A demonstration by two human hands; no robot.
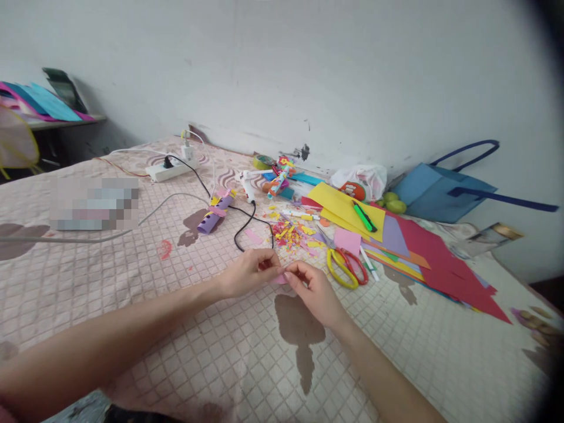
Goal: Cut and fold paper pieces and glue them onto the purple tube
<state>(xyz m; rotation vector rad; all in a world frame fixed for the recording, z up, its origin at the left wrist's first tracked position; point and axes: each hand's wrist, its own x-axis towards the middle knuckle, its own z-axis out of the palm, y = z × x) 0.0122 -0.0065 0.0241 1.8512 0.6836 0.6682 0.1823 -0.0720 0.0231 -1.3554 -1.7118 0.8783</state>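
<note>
Between my two hands is a small piece of pink paper (279,280), mostly covered by the fingers. My left hand (251,272) pinches it from the left with thumb and forefinger. From the right, my right hand (315,289) pinches the same piece, fingertips almost touching those of the left. Just beyond the hands lies a heap of red, yellow and pink paper scraps (291,234). Scissors (342,267) with yellow and red handles rest to the right of it. A decorated purple paper roll (215,212) lies beyond my left hand.
A white glue gun (249,187) stands behind the scraps, its black cord looping toward my hands. A power strip (165,171) is at the back left. Coloured sheets (440,252), a green cutter (363,216), a blue bag (440,191) and a glass jar (489,238) occupy the right.
</note>
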